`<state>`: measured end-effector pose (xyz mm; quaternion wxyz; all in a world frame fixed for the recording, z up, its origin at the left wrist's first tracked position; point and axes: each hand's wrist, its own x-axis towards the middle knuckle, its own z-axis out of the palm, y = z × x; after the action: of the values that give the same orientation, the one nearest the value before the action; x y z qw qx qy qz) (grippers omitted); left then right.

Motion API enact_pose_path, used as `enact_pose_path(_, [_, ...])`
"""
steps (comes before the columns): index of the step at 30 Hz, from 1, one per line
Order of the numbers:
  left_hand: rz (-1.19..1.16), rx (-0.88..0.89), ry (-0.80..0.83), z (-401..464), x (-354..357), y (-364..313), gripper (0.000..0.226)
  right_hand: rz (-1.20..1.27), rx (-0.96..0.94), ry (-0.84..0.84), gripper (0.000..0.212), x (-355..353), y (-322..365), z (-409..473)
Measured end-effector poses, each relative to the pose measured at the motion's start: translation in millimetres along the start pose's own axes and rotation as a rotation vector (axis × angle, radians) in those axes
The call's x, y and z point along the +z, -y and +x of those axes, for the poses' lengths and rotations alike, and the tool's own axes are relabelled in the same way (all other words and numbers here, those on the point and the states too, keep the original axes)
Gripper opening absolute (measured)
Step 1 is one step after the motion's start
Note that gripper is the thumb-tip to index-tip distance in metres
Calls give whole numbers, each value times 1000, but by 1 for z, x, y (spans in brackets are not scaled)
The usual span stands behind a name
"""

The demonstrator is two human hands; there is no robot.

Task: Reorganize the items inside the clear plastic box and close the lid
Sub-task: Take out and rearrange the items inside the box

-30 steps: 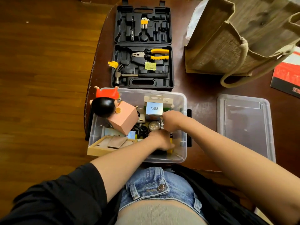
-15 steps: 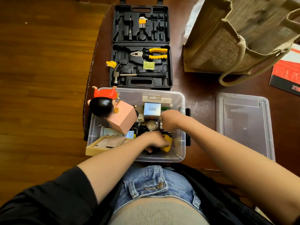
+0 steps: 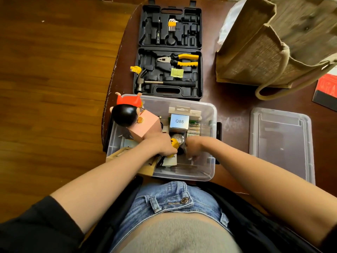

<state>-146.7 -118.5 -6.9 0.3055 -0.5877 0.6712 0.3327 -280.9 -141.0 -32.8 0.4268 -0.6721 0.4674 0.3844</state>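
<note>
The clear plastic box (image 3: 209,108) stands open at the table's near edge, full of small items. A black-haired doll (image 3: 125,115) leans on a pink box (image 3: 144,127) at its left. A white Q88 box (image 3: 179,122) and batteries (image 3: 194,127) lie at the back. My left hand (image 3: 160,145) is in the middle of the box and grips a yellow item (image 3: 174,143). My right hand (image 3: 195,147) reaches down beside it, fingers curled toward the box floor; whether they hold anything is hidden. The clear lid (image 3: 280,143) lies flat to the right of the box.
An open black tool case (image 3: 169,94) with pliers and a hammer lies just behind the box. A jute bag (image 3: 264,52) stands at the back right, with a red and black booklet (image 3: 326,92) at the right edge. A wooden piece (image 3: 145,169) juts over the box's near left corner.
My left hand has moved from the box's near right part to its middle, bringing the yellow item up. My right hand has dropped from beside the Q88 box toward the near wall.
</note>
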Motion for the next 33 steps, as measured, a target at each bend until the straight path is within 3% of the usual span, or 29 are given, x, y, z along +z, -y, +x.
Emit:
enact_pose_path(9, [-5, 25, 6, 1, 1, 3, 36, -388, 48, -264, 20, 25, 0, -2])
enact_pose_path(16, [12, 31, -1, 0, 3, 3, 32, -667, -20, -316, 23, 28, 2, -1])
enact_pose_path(25, [-4, 46, -3, -3, 4, 6, 38, -550, 9, -389, 29, 28, 1, 11])
enact_pose_path(29, [-16, 55, -1, -3, 4, 5, 38, -576, 2, -385, 19, 29, 2, 12])
enact_pose_path(33, [-20, 63, 2, -3, 5, 6, 38, -627, -6, -369, 24, 33, 2, 13])
